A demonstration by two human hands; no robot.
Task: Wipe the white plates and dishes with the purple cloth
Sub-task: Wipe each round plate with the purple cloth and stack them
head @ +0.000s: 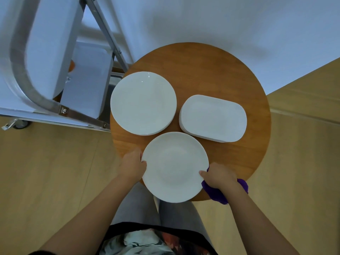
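A round white plate [174,166] lies at the near edge of the round wooden table [211,70], overhanging it toward me. My left hand [133,165] grips the plate's left rim, thumb on top. My right hand [219,176] holds the plate's right rim with the thumb on top, and the bunched purple cloth [217,195] sits under that hand. Farther back stand a stack of round white plates [143,103] on the left and a stack of rounded oblong white dishes [213,118] on the right.
A white cart with metal legs and a caster [60,74] stands just left of the table, its frame almost touching the table's edge. A pale wall runs behind the table. Wooden floor [46,172] lies on both sides, and my legs are under the near plate.
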